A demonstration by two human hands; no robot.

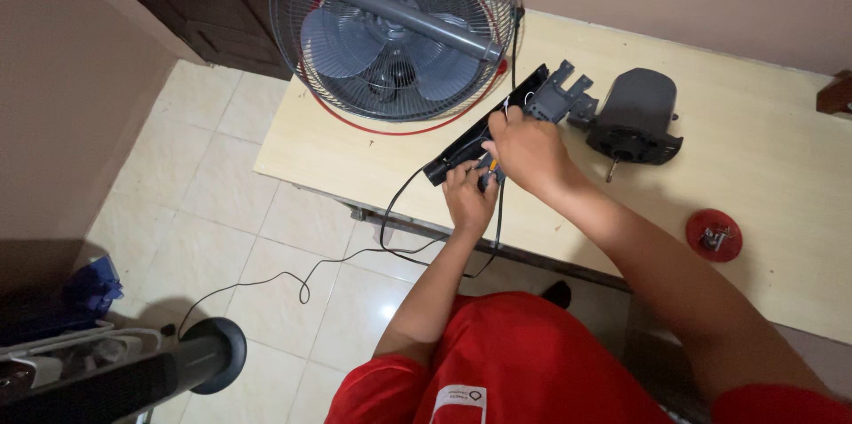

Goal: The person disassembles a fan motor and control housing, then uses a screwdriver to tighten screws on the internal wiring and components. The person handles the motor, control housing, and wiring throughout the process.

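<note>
At the middle of the frame both hands meet over a long black plastic housing (pixel 484 131) that lies slantwise on the pale yellow wooden surface (pixel 763 202), its lower end near the surface's front edge and its upper end pointing toward the upper right; the left hand (pixel 469 198) grips the lower part of this housing from below, fingers curled narrowly around it together with a small tool with an orange handle (pixel 488 164), though how the tool sits in the fingers is too small to tell; the right hand (pixel 525 147) lies on top of the housing just above the left, fingers bent and closed down on it, touching the dark grey bracket (pixel 559 94) at the housing's upper end; a thin black power cable (pixel 390 211) runs from the housing over the front edge and trails down across the cream floor tiles (pixel 222 211) toward the lower left. Just right of the bracket lies a dark grey motor casing (pixel 635 113) with a short metal shaft sticking out below it; in the upper middle a round wire fan guard with grey blades (pixel 395 29) stands partly off the surface's far left corner, a grey tube (pixel 399 11) lying across its face; a small red round cap (pixel 713 235) sits alone at the right, well apart from the hands; a black round stand base (pixel 213 353) shows at the lower left on the floor.
</note>
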